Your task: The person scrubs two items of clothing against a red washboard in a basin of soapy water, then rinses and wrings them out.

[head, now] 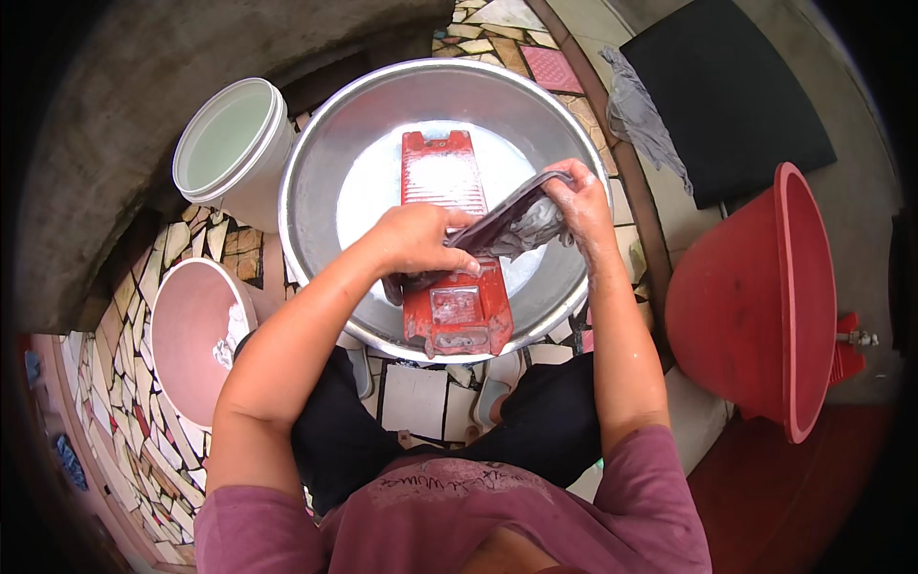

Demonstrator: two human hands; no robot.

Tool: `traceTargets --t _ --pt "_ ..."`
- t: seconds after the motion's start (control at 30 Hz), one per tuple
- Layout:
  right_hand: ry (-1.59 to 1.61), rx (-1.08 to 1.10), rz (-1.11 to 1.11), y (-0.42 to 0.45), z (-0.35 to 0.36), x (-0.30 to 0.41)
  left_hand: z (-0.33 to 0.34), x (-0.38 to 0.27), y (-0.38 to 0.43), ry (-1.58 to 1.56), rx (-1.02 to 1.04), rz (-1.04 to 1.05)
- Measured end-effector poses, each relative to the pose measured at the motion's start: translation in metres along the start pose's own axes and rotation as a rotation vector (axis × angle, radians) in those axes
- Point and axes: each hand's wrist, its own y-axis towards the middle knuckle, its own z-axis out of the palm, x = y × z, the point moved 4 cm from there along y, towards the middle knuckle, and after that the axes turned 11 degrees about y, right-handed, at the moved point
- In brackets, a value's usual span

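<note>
A wet dark grey cloth (516, 215) is stretched between my two hands over a red washboard (441, 168). My right hand (581, 197) pinches its raised upper edge, near the basin's right side. Lower down, my left hand (427, 237) grips the other end, with its thumb towards the board. Part of the cloth hangs below my left palm, beside the board. The washboard leans inside a wide metal basin (323, 158), its lower end by the near rim. White suds cover its ridges, and whitish soapy water (369, 190) lies in the basin.
Left of the basin stand a white bucket (251, 179) of liquid and a pink tub (190, 337) holding pale cloth (233, 333). A red tub (731, 308) rests tilted at right, near a tap (860, 337). Grey cloth (638, 107) hangs beside a black panel (724, 93).
</note>
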Motion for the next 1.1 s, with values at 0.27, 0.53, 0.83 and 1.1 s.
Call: traceTargets --t 0.27,0.53,0.83,1.1 --pt "0.027 0.152 0.092 -0.002 -0.003 -0.001 0.0 0.015 0.01 -0.419 -0.397 0.027" --pt "0.092 0.434 0.115 -0.018 0.047 0.001 0.013 -0.006 0.022 -0.807 -0.321 -0.031" --pt "0.395 0.219 0.081 -0.014 0.028 0.02 0.006 0.02 0.02 -0.808 -0.298 -0.094" --pt "0.621 0.237 0.019 -0.013 0.039 0.019 0.013 -0.016 0.014 -0.272 -0.108 -0.012"
